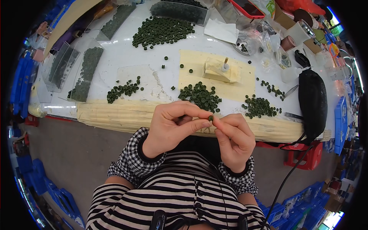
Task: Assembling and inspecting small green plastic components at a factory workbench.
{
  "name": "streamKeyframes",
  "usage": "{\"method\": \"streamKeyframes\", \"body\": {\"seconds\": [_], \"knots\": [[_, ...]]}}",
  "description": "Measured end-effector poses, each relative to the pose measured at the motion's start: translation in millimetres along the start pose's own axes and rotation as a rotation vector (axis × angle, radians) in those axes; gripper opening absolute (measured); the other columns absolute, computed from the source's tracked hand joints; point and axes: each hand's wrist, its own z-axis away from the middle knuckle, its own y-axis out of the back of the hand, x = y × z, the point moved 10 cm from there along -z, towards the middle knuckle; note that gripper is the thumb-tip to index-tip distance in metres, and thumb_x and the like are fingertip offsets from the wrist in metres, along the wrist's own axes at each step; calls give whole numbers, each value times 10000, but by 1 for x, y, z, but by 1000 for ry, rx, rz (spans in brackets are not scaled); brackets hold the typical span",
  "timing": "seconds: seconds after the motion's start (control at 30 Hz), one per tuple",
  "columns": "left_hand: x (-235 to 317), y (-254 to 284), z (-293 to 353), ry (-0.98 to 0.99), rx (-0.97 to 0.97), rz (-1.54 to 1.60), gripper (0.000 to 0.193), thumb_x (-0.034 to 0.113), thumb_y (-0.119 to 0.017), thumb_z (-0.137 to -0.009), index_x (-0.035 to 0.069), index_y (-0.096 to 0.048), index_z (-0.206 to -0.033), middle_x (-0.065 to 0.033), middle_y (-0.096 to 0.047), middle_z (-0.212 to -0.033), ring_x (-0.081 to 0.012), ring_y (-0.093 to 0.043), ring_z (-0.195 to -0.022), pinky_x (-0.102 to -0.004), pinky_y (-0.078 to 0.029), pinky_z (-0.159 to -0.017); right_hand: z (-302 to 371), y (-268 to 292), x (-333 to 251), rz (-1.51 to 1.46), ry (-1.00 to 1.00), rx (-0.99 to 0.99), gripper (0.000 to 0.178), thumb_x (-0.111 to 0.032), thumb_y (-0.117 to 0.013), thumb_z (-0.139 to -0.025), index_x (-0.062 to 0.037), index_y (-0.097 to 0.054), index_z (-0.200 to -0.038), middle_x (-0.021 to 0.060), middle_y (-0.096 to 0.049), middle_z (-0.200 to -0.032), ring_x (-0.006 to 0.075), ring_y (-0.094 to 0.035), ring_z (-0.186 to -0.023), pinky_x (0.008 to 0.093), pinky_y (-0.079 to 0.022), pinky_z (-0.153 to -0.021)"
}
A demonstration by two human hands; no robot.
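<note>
Over the table's front edge, my left hand [168,124] pinches a small dark green round piece [210,119] between thumb and forefinger. My right hand [236,140] is closed beside it, fingers curled and the forefinger tip against the piece; whether it grips anything of its own is hidden. Just beyond my hands lies a pile of similar green pieces [199,96], some with a hollow on top. A second pile [261,106] sits to the right and a smaller one [123,91] to the left.
A pale block with an upright peg [221,70] stands on a cream sheet [188,57]. Farther back is a large heap of green pieces [163,31]. Clear trays [88,71] hold more at left. A black bag [313,103] hangs at right; a red phone [251,8] lies at the back.
</note>
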Motion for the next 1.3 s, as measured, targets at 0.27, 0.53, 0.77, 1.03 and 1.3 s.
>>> {"method": "streamKeyframes", "body": {"seconds": [0.27, 0.53, 0.77, 1.03, 1.3], "knots": [[8, 0, 1, -92, 21, -81, 184, -18, -689, -809, 26, -708, -986, -22, -647, -791, -8, -414, -579, -166, -294, -495, 0, -1, -2, 0, 28, 2, 318, 61, -690, -748, -34, -699, -1051, 60, -639, -840, 171, -561, -722, 251, -448, -634], [42, -9, 6, -357, 56, -460, 205, -65, -659, -797, 12, -699, -983, -107, -674, -835, -128, -636, -703, -205, -474, -581, 7, -3, 9, -88, -111, 0, 292, 70, -674, -776, -18, -695, -1054, 85, -642, -862, 157, -588, -720, 226, -463, -629], [26, -5, 2, -197, -23, -270, 201, -80, -643, -801, 2, -696, -978, -119, -677, -837, -143, -649, -724, -217, -493, -607, 7, -2, 0, 7, -54, 13, 296, 75, -692, -758, -22, -701, -1038, 80, -640, -841, 147, -588, -684, 223, -466, -596], [21, -5, 1, -163, -21, -219, 168, -59, -651, -818, 4, -698, -966, -76, -664, -803, -78, -594, -688, -185, -441, -569, 7, -2, -6, 76, 2, 29, 315, 79, -700, -743, -28, -701, -1039, 76, -631, -826, 157, -582, -679, 234, -468, -593], [10, -4, 1, -108, -20, -129, 155, 0, -670, -833, 43, -709, -977, -20, -642, -788, -5, -403, -552, -173, -284, -473, 5, 1, -4, 7, 9, 16, 326, 78, -690, -747, -24, -695, -1057, 72, -626, -826, 169, -578, -704, 244, -464, -619]]}}
